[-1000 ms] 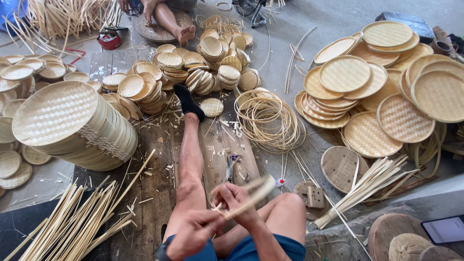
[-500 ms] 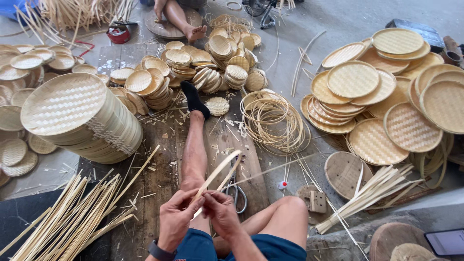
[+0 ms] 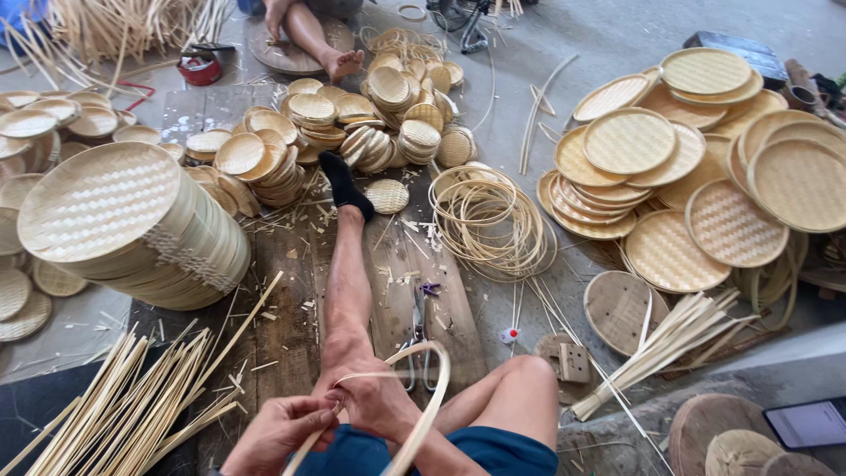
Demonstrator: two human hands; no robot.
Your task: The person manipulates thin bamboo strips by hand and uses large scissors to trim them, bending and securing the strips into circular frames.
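Both hands work at the six o'clock edge of the view, over the person's lap. The left hand (image 3: 280,432) and right hand (image 3: 379,405) each have their fingers pinched closed on a thin bamboo strip (image 3: 432,388), which bends into an open loop rising toward one o'clock of the hands. Scissors (image 3: 419,330) lie on the wooden board (image 3: 291,335) beside the outstretched leg (image 3: 348,282), just beyond the loop. A coil of bamboo hoops (image 3: 489,220) sits at one o'clock, a leaning stack of woven trays (image 3: 132,229) at ten o'clock, loose bamboo splints (image 3: 115,414) at eight o'clock.
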